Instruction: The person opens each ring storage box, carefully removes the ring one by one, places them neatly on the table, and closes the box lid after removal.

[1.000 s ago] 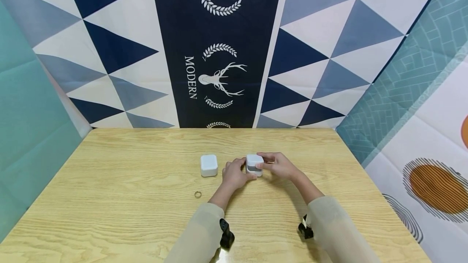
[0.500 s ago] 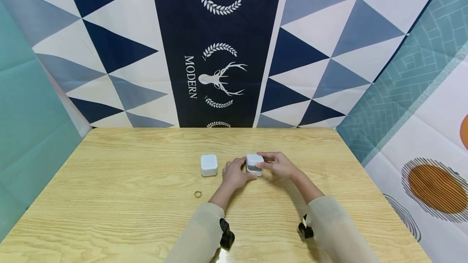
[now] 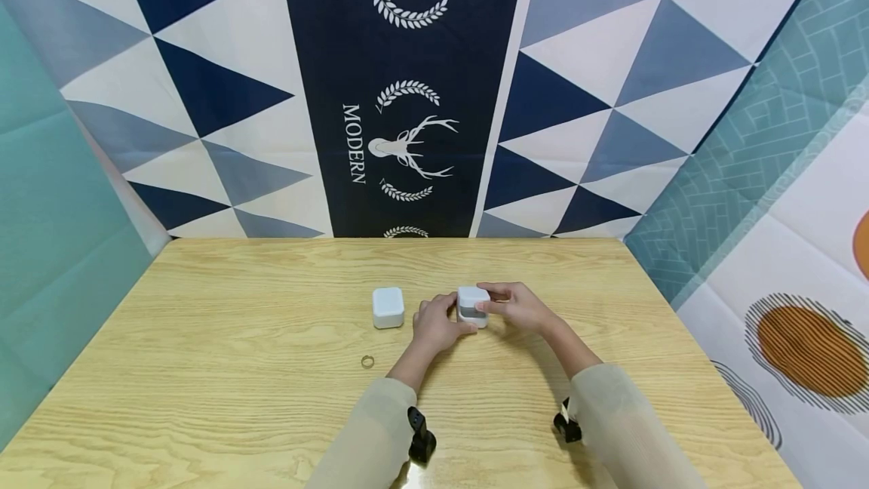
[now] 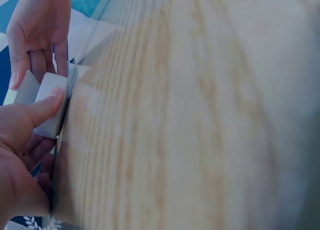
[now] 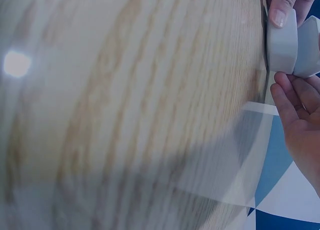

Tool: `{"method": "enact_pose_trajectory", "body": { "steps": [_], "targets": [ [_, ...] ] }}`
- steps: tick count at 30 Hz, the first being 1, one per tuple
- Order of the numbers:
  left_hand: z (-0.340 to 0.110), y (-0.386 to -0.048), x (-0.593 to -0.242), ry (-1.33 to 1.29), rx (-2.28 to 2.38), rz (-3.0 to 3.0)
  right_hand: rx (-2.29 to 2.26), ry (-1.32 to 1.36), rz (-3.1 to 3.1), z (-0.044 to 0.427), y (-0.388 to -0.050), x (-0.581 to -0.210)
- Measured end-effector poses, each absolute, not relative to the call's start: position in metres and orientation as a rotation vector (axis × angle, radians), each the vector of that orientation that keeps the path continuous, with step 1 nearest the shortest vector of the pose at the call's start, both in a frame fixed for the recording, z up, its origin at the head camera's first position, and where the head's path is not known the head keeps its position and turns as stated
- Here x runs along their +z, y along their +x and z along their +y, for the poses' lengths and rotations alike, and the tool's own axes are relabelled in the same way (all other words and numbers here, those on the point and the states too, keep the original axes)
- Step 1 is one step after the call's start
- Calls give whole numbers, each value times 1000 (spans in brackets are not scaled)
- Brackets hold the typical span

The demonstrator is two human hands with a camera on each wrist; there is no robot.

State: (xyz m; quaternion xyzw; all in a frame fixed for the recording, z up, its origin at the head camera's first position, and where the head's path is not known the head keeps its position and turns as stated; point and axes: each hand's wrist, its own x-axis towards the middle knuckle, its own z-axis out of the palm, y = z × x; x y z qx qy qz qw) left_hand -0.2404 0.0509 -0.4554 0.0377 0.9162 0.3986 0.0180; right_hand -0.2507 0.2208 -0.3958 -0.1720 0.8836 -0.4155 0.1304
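A small white ring box [image 3: 472,296] stands on the table, its lid tilted partly up with a grey gap under it. My left hand [image 3: 434,325] grips the base [image 4: 49,113] from the left, thumb across its front side. From the right, my right hand [image 3: 519,309] pinches the raised lid [image 5: 308,48] between thumb and fingers. What lies inside the box cannot be seen. A second white box [image 3: 388,308], closed, stands left of my left hand. Nearer to me, a gold-coloured ring [image 3: 367,361] lies on the wood.
The light wooden table [image 3: 237,353] reaches back to a patterned cloth wall [image 3: 407,96]. Teal cloth [image 3: 61,210] hangs at the left side and patterned cloth [image 3: 781,270] at the right. A black wrist camera [image 3: 422,436] sits on the left sleeve.
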Motion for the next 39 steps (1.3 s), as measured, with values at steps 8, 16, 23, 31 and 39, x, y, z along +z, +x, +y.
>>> {"method": "enact_pose_trajectory", "body": {
  "steps": [8, 16, 23, 31, 39],
  "targets": [
    [51, -240, -458, 98, 1271, 2834, -1219, -494, 2563, 221, -251, -396],
    [51, -241, -461, 97, 1304, 2831, -1222, -478, 2552, 225, -260, -408],
    [51, -240, -461, 98, 1316, 2846, -1225, -449, 2555, 234, -275, -427],
    [53, -240, -462, 107, 1326, 2856, -1266, -432, 2535, 236, -275, -426],
    [52, -239, -462, 90, 1309, 2867, -1284, -471, 2525, 233, -275, -424]
  ]
}}
